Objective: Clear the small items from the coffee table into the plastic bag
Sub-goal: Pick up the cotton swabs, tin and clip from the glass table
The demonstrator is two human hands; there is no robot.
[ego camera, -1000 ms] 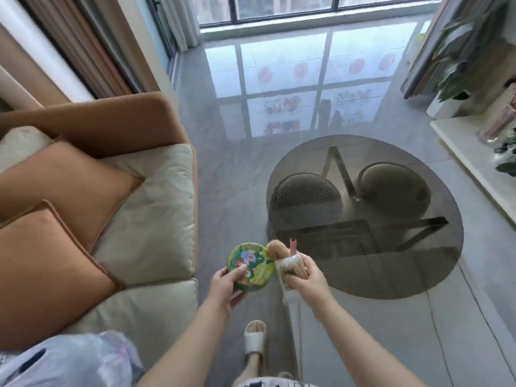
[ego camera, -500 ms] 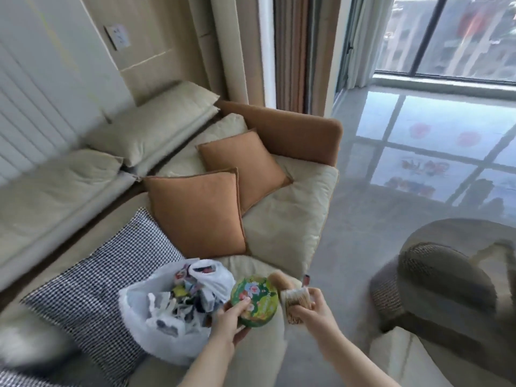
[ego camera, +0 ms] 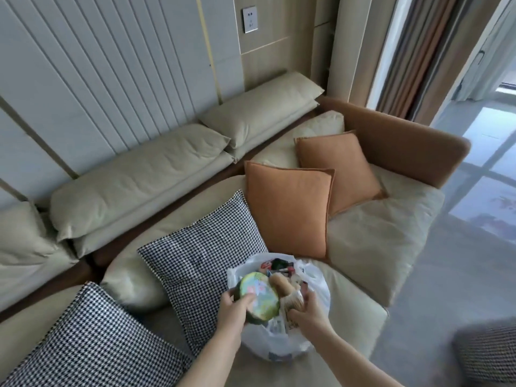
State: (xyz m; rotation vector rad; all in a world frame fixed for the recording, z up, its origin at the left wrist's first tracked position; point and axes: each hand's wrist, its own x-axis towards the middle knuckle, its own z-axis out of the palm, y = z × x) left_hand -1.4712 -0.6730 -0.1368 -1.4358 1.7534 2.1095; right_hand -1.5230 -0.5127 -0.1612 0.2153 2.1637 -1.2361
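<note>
A white plastic bag [ego camera: 317, 296] sits open on the beige sofa seat, with several small colourful items inside. My left hand [ego camera: 233, 310] grips a round green tin [ego camera: 261, 298] with a flowered lid, held just over the bag's left rim. My right hand [ego camera: 308, 308] holds a bundle of tan stick-like things [ego camera: 291, 298] with a rounded tan top, over the bag's mouth. The coffee table is out of view.
The sofa [ego camera: 371, 241] has two orange cushions [ego camera: 287, 208] behind the bag and two houndstooth cushions [ego camera: 195, 263] to its left. A woven stool [ego camera: 488, 353] shows at the lower right. Grey tiled floor [ego camera: 458, 275] runs along the sofa's right side.
The view has swung left from the glass coffee table to the sofa. Both hands have carried the tin and the bundle over to the open bag.
</note>
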